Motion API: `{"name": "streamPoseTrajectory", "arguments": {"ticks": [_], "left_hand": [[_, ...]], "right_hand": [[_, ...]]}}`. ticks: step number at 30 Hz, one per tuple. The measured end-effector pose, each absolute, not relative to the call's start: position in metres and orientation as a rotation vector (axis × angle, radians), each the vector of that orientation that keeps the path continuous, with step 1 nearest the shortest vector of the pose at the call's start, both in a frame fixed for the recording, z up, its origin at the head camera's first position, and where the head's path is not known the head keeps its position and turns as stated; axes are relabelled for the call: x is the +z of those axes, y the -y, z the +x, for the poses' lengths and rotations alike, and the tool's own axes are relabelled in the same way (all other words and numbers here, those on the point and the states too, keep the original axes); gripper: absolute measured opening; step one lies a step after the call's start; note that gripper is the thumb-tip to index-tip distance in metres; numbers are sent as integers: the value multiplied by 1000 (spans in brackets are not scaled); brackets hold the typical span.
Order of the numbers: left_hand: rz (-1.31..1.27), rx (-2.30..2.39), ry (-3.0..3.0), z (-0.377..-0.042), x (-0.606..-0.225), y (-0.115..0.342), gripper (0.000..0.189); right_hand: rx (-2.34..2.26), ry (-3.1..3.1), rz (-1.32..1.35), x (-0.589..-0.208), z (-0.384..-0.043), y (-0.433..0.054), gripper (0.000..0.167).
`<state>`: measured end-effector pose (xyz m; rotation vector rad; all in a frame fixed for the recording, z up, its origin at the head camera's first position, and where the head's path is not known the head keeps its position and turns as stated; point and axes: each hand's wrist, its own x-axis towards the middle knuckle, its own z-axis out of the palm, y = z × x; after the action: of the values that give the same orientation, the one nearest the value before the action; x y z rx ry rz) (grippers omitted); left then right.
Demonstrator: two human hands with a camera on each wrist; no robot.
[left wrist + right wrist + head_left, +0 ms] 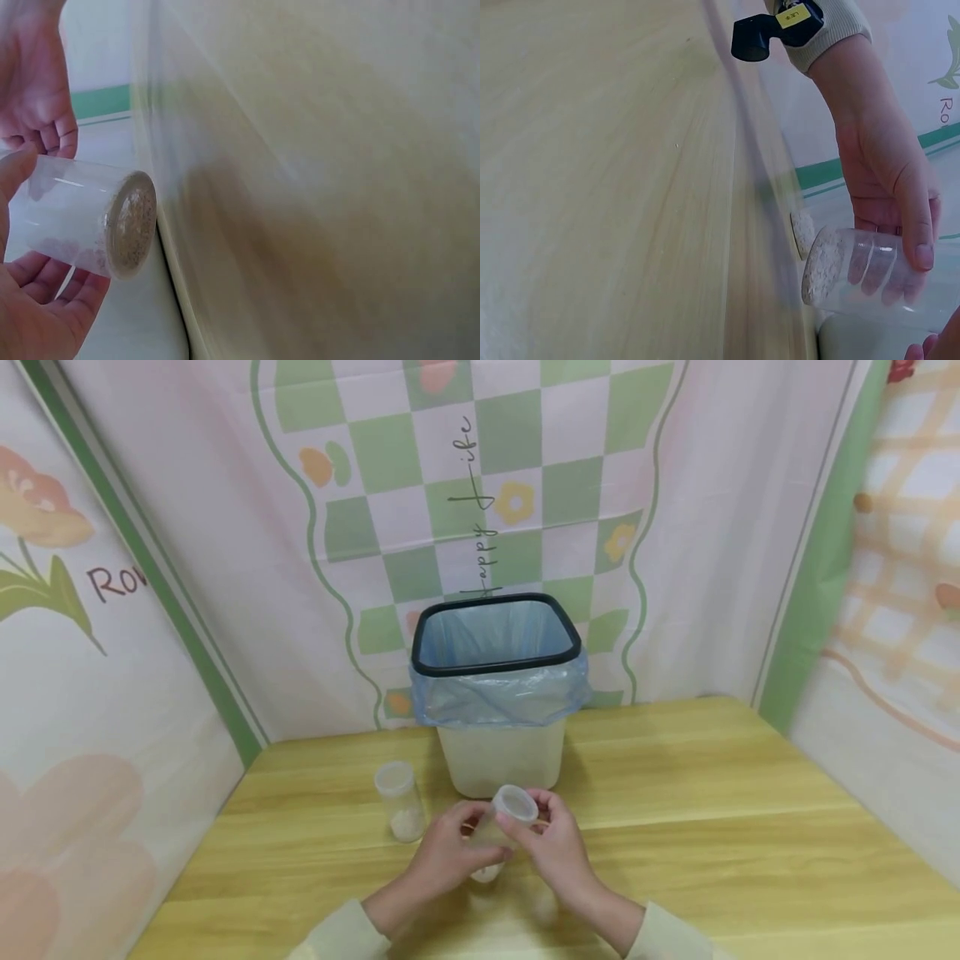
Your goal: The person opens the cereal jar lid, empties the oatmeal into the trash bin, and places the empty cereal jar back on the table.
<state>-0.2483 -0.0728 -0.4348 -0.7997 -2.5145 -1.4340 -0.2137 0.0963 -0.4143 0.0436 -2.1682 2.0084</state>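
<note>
One table (712, 802); one bin (504, 756); two jars (84, 216), one in two hands (447, 850).

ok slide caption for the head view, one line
Left hand and right hand hold a clear jar in front of a bag-lined bin, a second jar standing to the left.

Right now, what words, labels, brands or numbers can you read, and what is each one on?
"Happy Life": back curtain, running sideways.
"Ro", then a cut-off letter: left curtain.
Yellow label on the black wrist device: marked, but too small to read.
Held jar, standing jar, bin: no readable text that I can see.
</note>
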Motion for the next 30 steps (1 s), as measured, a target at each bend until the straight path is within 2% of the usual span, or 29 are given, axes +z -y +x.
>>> {"name": "streamPoseTrajectory", "arguments": {"ticks": [9,14,23,30], "left_hand": [[-877,-1622,2547,-251,-430,81,51],[-971,-1683,2593,-255,-428,86,47],[-1221,-1821,2597,-260,-421,95,43],[-1260,-1892,2595,-262,-423,97,43]], "right_hand": [[2131,2105,235,-413,-211,-108,48],[2129,2118,379,-413,-212,-116,49],[2140,2105,808,-416,-216,-129,52],[2183,2051,997,-419,-217,-131,56]]}}
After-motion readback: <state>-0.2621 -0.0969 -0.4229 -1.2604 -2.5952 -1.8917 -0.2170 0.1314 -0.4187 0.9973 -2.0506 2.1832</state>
